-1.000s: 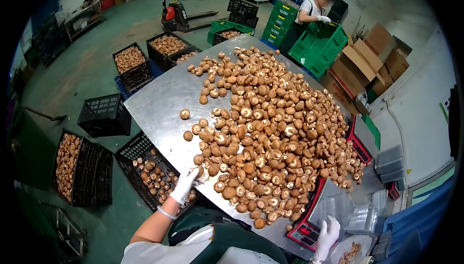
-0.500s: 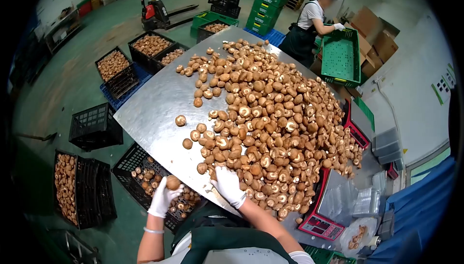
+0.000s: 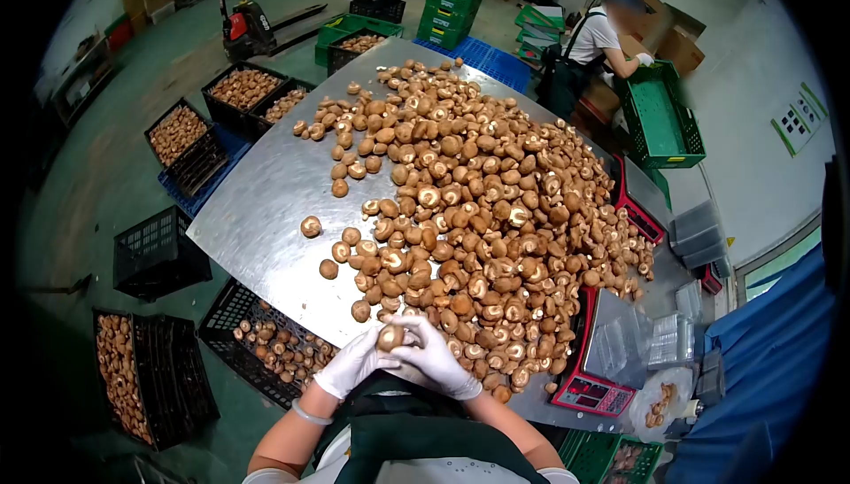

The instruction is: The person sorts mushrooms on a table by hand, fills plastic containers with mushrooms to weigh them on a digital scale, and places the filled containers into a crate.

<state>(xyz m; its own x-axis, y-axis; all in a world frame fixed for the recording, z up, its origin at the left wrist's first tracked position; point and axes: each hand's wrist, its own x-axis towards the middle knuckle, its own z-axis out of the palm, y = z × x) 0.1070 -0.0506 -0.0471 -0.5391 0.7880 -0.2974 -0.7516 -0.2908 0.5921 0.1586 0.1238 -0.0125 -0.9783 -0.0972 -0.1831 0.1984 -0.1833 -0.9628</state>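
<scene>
Both gloved hands meet at the near edge of a metal table [image 3: 257, 227], around one brown mushroom [image 3: 390, 337] with a pale underside. My left hand [image 3: 356, 363] grips it from the left, fingers closed. My right hand [image 3: 434, 362] closes on it from the other side, thumb and fingers against it. Just beyond the hands lies a large heap of mushrooms [image 3: 496, 218], spread over the tabletop with a few loose ones at its left. Below the table edge, left of my left hand, a black crate [image 3: 226, 325] holds more mushrooms.
Red scales [image 3: 591, 395] and clear plastic trays [image 3: 673, 338] stand at the right. A co-worker [image 3: 589, 50] at the far right handles a green crate [image 3: 662, 121]. Black mushroom crates [image 3: 177, 378] line the floor at left; a pallet jack [image 3: 248, 28] stands farther back.
My left hand has moved up and right from over the black crate with its mushroom. My right hand has left the heap's edge and joined it. The view has shifted slightly.
</scene>
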